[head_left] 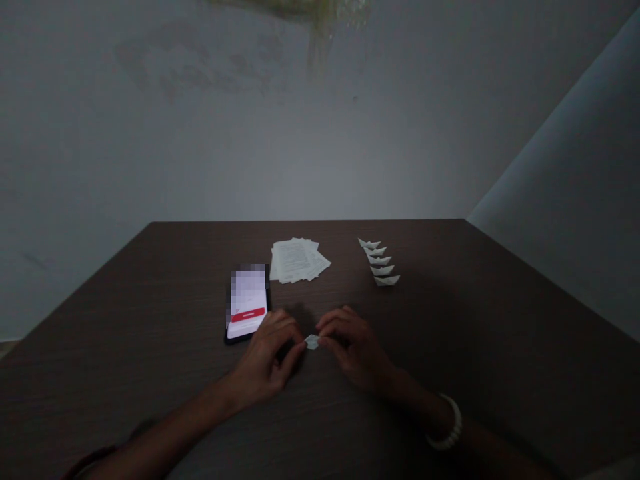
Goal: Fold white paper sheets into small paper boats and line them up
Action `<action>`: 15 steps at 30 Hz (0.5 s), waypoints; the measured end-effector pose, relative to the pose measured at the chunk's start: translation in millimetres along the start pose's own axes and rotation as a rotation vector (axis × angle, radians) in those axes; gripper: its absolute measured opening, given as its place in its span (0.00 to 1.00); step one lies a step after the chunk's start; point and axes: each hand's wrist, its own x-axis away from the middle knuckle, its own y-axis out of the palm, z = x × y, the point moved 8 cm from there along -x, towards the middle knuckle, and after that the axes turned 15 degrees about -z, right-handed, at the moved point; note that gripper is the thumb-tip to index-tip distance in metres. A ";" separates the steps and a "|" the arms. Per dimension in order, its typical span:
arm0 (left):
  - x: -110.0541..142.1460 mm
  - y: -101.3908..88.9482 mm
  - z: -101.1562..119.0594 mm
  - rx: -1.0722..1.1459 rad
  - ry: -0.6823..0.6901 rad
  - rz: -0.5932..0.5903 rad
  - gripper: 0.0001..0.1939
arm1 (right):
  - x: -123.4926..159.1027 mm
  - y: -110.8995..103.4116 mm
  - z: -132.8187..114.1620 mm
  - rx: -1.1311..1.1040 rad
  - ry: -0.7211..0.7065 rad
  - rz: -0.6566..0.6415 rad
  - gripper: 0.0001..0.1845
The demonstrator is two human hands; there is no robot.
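Note:
A small folded piece of white paper [312, 342] is held between my two hands, just above or on the table near its middle. My left hand [275, 350] pinches its left end between thumb and fingers. At the right end, the fingertips of my right hand [353, 347] close on the same paper. Most of the folds are too small and dim to make out. Beyond my right hand stand several small folded paper boats [383, 271] in a row. A stack of printed paper sheets [295, 260] lies beyond my left hand.
A phone [247, 303] with a lit screen lies just beyond my left hand, close to its knuckles. The dark wooden table [150, 300] reaches back to a stained grey wall [310, 153]. A pale bracelet [453, 423] circles my right wrist.

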 end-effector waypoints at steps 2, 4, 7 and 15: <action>0.8 -0.9 -1.0 -0.001 -0.004 0.013 0.08 | -0.4 0.9 1.5 0.003 0.017 0.000 0.06; 0.9 -3.0 -2.0 0.006 -0.012 0.035 0.08 | -0.8 0.5 4.1 -0.003 0.050 0.008 0.05; 0.3 -5.3 -3.0 0.021 -0.023 0.051 0.08 | -1.1 -1.1 6.0 -0.015 0.084 0.020 0.04; 6.6 -7.3 6.6 -0.105 0.128 0.143 0.13 | 1.0 1.2 -2.8 0.136 -0.031 0.017 0.04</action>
